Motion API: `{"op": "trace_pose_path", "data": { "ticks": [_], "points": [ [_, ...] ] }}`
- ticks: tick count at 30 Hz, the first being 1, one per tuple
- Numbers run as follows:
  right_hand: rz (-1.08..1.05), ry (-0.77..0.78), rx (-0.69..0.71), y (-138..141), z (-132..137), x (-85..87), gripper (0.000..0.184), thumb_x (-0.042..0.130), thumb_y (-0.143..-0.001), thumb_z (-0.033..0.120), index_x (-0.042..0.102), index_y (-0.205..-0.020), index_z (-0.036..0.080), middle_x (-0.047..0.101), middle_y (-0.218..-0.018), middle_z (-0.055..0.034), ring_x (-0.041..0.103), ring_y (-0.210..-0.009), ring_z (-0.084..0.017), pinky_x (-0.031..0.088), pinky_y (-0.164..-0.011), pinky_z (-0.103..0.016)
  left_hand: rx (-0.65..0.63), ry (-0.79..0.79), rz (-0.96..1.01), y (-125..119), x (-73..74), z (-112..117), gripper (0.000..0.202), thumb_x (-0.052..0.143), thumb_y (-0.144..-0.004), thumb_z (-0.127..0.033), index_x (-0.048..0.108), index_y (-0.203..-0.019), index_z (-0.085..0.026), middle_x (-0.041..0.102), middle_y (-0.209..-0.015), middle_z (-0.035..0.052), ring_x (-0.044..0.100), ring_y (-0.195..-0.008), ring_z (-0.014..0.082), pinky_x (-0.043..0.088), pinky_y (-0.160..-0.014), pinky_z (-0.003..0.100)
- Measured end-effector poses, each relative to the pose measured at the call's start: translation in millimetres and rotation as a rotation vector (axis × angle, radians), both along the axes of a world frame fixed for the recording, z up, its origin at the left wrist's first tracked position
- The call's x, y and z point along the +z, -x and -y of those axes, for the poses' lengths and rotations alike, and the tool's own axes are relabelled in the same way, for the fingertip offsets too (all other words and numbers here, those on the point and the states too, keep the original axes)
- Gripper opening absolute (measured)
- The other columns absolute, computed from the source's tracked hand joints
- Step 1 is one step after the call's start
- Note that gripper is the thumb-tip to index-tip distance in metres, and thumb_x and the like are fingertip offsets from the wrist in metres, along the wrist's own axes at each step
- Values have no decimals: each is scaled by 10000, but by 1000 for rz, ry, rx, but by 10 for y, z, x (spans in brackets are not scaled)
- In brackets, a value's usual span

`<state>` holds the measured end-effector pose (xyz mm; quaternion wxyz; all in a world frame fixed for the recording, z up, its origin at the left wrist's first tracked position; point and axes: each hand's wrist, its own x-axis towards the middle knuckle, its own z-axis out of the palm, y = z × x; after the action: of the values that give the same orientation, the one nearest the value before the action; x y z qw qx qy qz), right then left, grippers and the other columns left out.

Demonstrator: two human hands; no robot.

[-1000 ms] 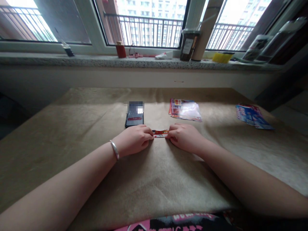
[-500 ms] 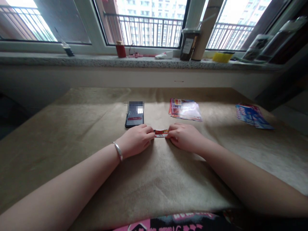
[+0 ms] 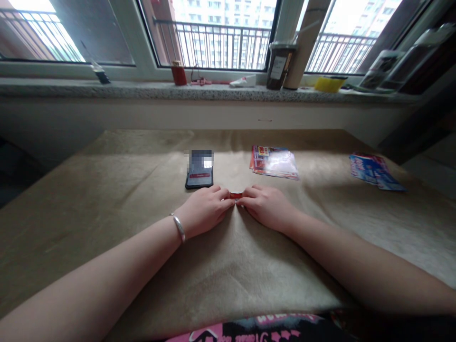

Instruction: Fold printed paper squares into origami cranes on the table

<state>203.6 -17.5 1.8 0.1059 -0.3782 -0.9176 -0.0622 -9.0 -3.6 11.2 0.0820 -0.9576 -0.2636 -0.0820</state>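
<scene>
Your L fingers (image 3: pixel 225 204) & R fingers (image 3: pixel 248 202) pinch the red paper strip (image 3: pixel 235 195) approx. mid desk (image 3: pixel 237 270), well in from near edge; uneven pressure could crease it crooked, & a L slip might bump the phone (image 3: pixel 199 181).

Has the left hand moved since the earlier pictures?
Yes: judged against the phone, the left hand has shifted rightward, towards the right hand.

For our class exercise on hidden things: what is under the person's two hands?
The brown table lies beneath. Between the left hand and right hand, the middle of a red strip shows. The hands cover its ends; anything else under them cannot be seen.
</scene>
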Motion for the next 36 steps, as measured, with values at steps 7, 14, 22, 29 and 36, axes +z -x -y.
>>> {"op": "trace_pose_path", "data": {
  "ticks": [7, 14, 22, 29, 36],
  "points": [
    [-50, 69, -83, 27, 6, 32, 217, 505, -869, 214, 712, -921, 257, 649, -892, -32, 540, -828, -165, 351, -650, -268, 94, 44, 75, 21, -10, 3, 217, 487, -852, -191, 702, -878, -203, 638, -862, 44, 570, -789, 183, 499, -707, 312],
    [-79, 61, -85, -66, -21, -5, 199, 528, -843, 205, 719, -871, 253, 672, -878, -17, 560, -803, -156, 360, -646, -264, 78, 56, 91, 66, 13, -11, 216, 503, -836, -187, 716, -859, -217, 656, -883, 21, 598, -772, 162, 499, -693, 283],
    [-26, 22, -104, -57, 9, 21, 193, 497, -846, 205, 687, -870, 224, 658, -853, -28, 563, -789, -169, 346, -628, -278, -4, 72, 121, 77, -3, -59, 243, 487, -809, -105, 663, -954, -189, 622, -1138, 38, 594, -902, 170, 506, -810, 304],
    [-89, 28, -75, -46, -46, -27, 160, 516, -859, 256, 663, -861, 193, 654, -831, -42, 555, -804, -168, 365, -679, -272, 19, 76, 69, 22, -14, -36, 218, 473, -824, -116, 616, -985, -151, 664, -970, 69, 577, -892, 192, 505, -822, 334],
    [-96, -12, -52, -14, -74, -51, 194, 520, -885, 323, 666, -941, 208, 651, -856, -38, 540, -808, -171, 356, -665, -277, 39, 51, 32, -22, -19, 3, 220, 476, -848, -157, 602, -1028, -140, 645, -944, 80, 567, -887, 202, 501, -818, 349]
  ]
}}
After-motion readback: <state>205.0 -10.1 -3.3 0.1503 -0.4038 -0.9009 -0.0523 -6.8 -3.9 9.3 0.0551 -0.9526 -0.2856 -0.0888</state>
